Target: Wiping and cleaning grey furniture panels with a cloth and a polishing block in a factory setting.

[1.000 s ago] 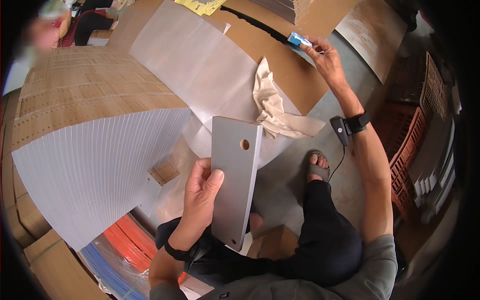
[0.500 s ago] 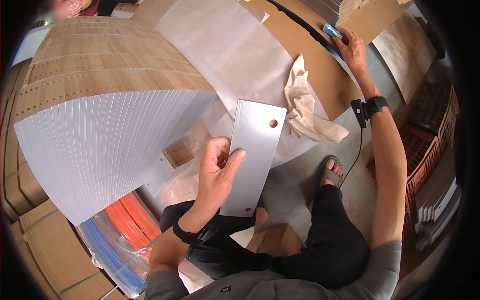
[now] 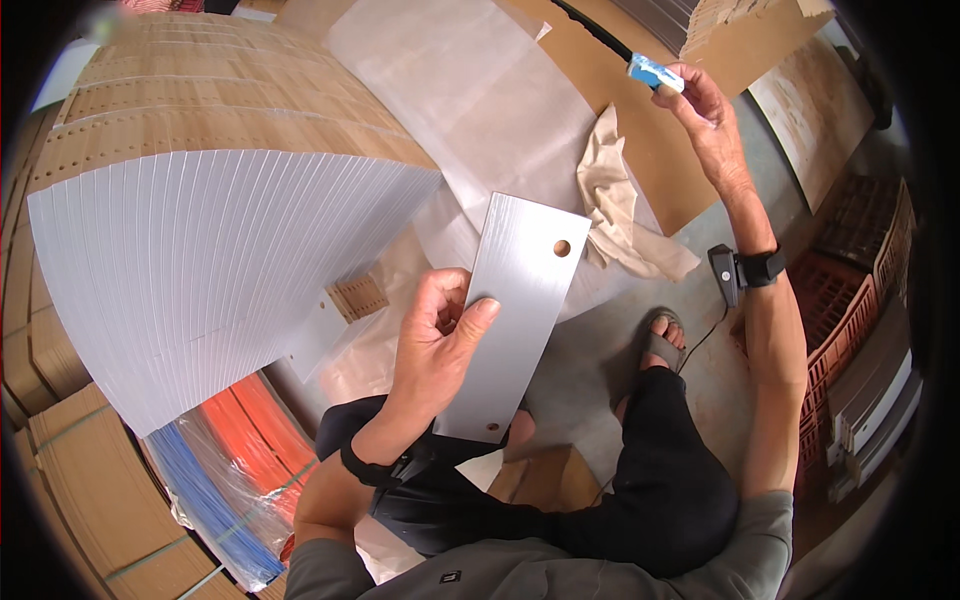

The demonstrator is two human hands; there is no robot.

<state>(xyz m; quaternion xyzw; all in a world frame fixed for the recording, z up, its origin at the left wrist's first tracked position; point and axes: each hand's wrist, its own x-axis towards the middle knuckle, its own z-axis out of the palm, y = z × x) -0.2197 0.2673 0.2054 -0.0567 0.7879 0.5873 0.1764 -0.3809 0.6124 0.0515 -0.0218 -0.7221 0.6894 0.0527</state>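
Nearest the camera, the person's dark trousered legs (image 3: 640,480) were folded on the grey floor (image 3: 600,350), one sandalled foot (image 3: 660,345) pointing away. Just above the knees the left hand (image 3: 435,345) gripped a long grey metal strip (image 3: 515,310), fingers curled around its left edge and the thumb pressed flat across its face. The strip (it had a round hole near each end) stood tilted, its near end over the lap and its far end leaning to the right. A dark band (image 3: 375,465) circled the left wrist.

To the left, a large fanned stack of similar grey strips (image 3: 200,270) rested on brown cardboard boxes (image 3: 60,480), with bundles of orange and blue material in clear wrap (image 3: 225,460) beside them at the near left.

Beyond the held strip lay a crumpled beige cloth (image 3: 620,200) on a translucent sheet (image 3: 480,90), which covered flat brown cardboard (image 3: 660,140).

Farthest off, the right arm stretched out, a black device strapped to its wrist (image 3: 745,270). The right hand (image 3: 700,95) pinched a small blue and white object (image 3: 653,72) between the fingertips, well apart from the strip. Red crates (image 3: 850,290) stood at the right edge.
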